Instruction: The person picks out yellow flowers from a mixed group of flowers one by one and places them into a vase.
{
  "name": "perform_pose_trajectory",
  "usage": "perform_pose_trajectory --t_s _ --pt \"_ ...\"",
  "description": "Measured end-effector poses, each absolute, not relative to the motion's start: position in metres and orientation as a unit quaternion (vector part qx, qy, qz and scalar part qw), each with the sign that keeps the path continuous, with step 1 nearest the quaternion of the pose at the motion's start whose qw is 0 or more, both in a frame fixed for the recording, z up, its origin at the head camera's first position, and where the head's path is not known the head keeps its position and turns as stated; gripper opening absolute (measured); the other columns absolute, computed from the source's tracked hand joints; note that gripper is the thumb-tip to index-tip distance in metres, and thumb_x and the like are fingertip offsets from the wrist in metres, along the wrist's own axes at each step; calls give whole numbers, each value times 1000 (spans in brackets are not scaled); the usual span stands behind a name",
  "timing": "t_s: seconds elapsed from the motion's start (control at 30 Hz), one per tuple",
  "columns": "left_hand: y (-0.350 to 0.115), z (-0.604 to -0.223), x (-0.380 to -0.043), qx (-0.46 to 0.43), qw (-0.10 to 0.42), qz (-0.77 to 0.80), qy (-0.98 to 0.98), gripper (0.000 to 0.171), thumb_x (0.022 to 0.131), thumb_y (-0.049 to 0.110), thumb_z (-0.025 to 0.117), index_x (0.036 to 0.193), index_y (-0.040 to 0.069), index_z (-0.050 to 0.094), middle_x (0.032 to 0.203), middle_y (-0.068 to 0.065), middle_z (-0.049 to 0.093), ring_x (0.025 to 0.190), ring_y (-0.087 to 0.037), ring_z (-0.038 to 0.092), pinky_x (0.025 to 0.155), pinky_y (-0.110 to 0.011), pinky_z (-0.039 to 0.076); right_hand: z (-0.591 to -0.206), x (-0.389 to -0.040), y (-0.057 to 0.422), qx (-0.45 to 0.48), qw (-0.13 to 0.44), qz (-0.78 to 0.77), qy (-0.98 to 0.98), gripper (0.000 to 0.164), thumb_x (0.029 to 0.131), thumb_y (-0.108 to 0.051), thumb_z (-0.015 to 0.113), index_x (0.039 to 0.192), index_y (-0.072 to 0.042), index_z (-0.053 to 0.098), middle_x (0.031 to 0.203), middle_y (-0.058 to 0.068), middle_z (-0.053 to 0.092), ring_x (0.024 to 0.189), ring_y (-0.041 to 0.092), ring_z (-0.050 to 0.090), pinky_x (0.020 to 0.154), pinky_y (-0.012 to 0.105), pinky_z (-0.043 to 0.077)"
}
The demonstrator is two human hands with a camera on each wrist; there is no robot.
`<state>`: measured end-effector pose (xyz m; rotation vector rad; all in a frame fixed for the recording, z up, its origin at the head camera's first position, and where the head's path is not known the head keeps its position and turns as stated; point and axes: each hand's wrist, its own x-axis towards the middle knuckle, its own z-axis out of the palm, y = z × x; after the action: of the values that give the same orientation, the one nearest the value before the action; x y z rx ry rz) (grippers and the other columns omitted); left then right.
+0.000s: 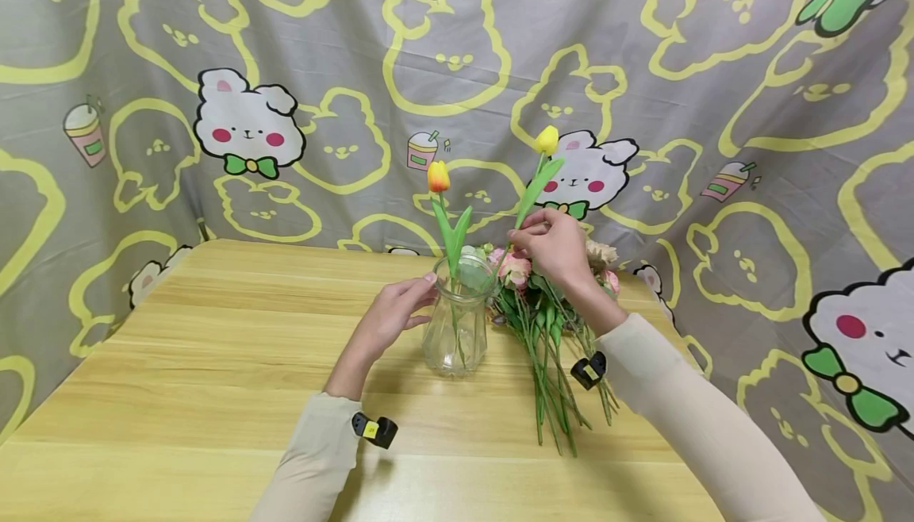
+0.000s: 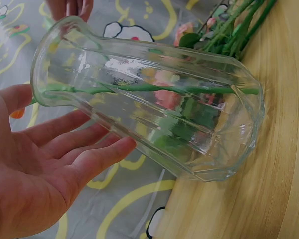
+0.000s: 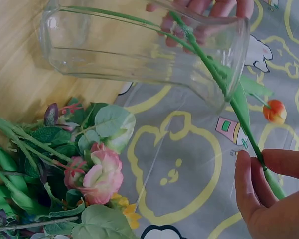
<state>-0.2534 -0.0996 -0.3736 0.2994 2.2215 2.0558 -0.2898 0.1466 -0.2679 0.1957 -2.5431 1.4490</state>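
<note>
A clear glass vase (image 1: 455, 339) stands upright on the table, holding a red-and-yellow tulip (image 1: 439, 178) whose stem reaches down inside. My left hand (image 1: 396, 314) is at the vase's left side, fingers extended beside the glass and thumb at the rim. In the left wrist view that hand (image 2: 50, 169) shows its palm, not wrapped round the vase (image 2: 154, 104). My right hand (image 1: 553, 248) pinches the stem of a yellow tulip (image 1: 547, 140) between thumb and fingers. In the right wrist view its lower stem (image 3: 209, 64) crosses the vase mouth at a slant.
Right of the vase lies a bunch of artificial flowers (image 1: 516, 268), pink blooms toward the back, with long green stems (image 1: 550, 395) pointing forward. A patterned grey curtain (image 1: 343, 54) hangs behind the wooden table (image 1: 214, 363).
</note>
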Motion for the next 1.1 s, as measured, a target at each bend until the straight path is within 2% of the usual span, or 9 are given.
perform_pose_trajectory --t_s 0.1,0.23,0.33,0.5,0.6,0.83,1.1 --pt "-100 -374 -253 99 49 675 729 64 103 54 51 139 2 58 142 -20 59 135 -31 56 103 -41 57 -270 -288 142 75 105 477 -869 24 93 -15 72 110 1 64 101 19 77 78 24 76 57 22 55" --pt "-100 -375 -254 99 46 675 730 63 103 54 51 139 2 59 141 -20 60 135 -32 56 103 -41 57 -272 -284 135 84 108 457 -879 25 93 -16 72 112 0 66 100 17 78 83 30 76 66 28 59" --pt "-99 -375 -254 102 46 676 729 63 103 53 51 138 1 59 142 -21 59 135 -33 56 103 -42 56 -274 -281 131 94 109 442 -885 25 94 -16 72 113 -1 67 100 16 78 86 33 75 65 31 59" --pt "-99 -376 -255 106 52 679 725 64 104 52 50 139 -1 58 142 -23 58 136 -35 54 105 -45 55 -276 -276 125 119 125 409 -896 23 95 -18 70 112 -2 70 99 15 78 83 28 74 58 28 54" --pt "-99 -376 -255 106 52 678 725 64 104 52 50 139 -1 57 143 -24 57 136 -36 54 106 -45 55 -278 -274 120 132 130 393 -900 20 95 -17 70 110 -3 70 97 13 78 80 26 74 60 31 57" --pt "-101 -376 -256 105 53 676 727 66 104 54 49 140 -1 56 143 -23 57 137 -35 54 106 -45 54 -282 -269 109 153 144 356 -911 18 93 -16 71 106 -4 71 93 11 78 82 26 75 73 42 63" --pt "-100 -374 -254 105 53 675 729 65 104 54 49 140 0 57 142 -22 58 136 -35 55 105 -45 55 -289 -266 101 173 133 339 -915 18 92 -14 72 106 -2 69 90 11 77 77 24 73 68 40 61"
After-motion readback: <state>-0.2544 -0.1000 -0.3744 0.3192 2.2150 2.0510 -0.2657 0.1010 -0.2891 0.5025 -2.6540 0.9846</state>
